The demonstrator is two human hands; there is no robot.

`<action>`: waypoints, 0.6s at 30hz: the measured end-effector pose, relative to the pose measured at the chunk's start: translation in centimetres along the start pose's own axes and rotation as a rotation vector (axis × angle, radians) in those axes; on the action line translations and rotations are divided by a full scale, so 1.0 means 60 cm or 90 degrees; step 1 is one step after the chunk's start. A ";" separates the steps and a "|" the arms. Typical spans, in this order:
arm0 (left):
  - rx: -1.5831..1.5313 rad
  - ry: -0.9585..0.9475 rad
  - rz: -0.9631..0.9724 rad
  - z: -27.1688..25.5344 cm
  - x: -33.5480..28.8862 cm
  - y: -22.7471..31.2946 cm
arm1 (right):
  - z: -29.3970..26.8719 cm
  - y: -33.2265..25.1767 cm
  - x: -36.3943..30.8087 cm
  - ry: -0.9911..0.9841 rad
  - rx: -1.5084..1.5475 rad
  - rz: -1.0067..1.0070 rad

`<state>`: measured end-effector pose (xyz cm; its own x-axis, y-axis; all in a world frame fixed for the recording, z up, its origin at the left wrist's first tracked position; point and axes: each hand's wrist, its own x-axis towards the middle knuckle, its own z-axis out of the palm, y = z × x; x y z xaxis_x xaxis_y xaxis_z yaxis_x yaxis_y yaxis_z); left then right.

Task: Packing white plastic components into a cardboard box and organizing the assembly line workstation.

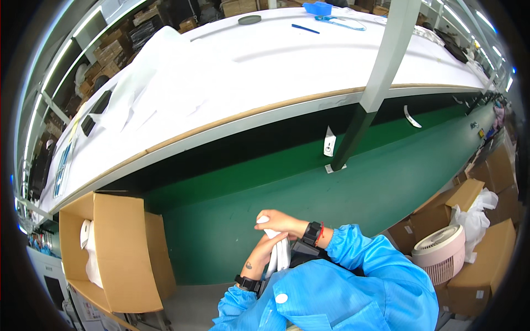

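Note:
Close to my body I hold a smooth white elongated object [283, 255], with folds or strips side by side hanging below my fingers; its exact kind does not show. My left hand [261, 252] is closed around its middle. Just above, my right hand [280, 222] is closed at its upper end, where a rounded white tip [263, 219] sticks out by the thumb. The two hands touch or nearly touch. Both wrists carry black bands, and both sleeves [359, 251] are blue.
An open cardboard box [126, 251] with white things [90, 254] inside stands at left. The long white table [221, 83] runs ahead, with a grey post [381, 71] at its edge. Right are cardboard boxes [486, 270] and a pale round fan-like appliance [441, 251]. A blue tray [317, 9] lies far back.

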<state>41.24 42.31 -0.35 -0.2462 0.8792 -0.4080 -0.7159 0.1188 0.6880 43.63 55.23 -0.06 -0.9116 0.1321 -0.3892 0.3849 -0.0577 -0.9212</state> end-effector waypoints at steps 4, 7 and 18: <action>0.026 0.025 -0.009 -0.033 0.011 -0.008 | -0.008 -0.009 0.023 -0.073 -0.064 0.038; -0.036 0.082 0.002 -0.038 0.014 -0.006 | -0.043 0.024 0.060 -0.058 0.041 0.051; -0.235 0.294 0.004 -0.111 -0.005 0.016 | -0.403 0.262 0.176 0.787 -0.137 -0.008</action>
<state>36.28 39.09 -3.54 -0.4500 0.5778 -0.6809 -0.8736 -0.1267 0.4699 43.56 79.63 -18.70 -0.2156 0.9764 -0.0145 0.4988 0.0973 -0.8612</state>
